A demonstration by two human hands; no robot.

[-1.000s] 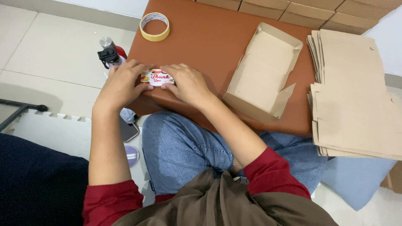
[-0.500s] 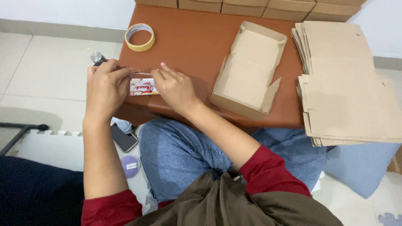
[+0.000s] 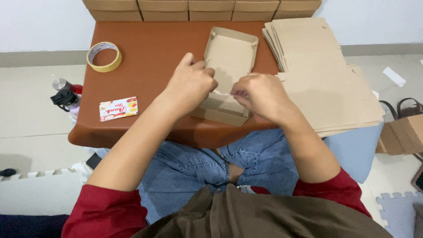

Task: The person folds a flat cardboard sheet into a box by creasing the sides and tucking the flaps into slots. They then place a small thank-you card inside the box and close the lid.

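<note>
Now lying released on the brown counter (image 3: 154, 48) at nine o'clock, well apart from both hands: small printed white card (image 3: 118, 109). Left hand (image 3: 190, 86) and right hand (image 3: 260, 94) pinching a thin pale strip (image 3: 221, 93) between them, over the open tan cardboard box (image 3: 229, 55) at centre, long axis running twelve-to-six, open side facing up.

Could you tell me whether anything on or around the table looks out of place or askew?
Mostly tidy. The stack of flat cardboard blanks is fanned unevenly and overhangs the table's right edge. The printed card lies tilted near the left edge, and a bottle sits on the floor beside it. Both hands work over the open box.
</note>
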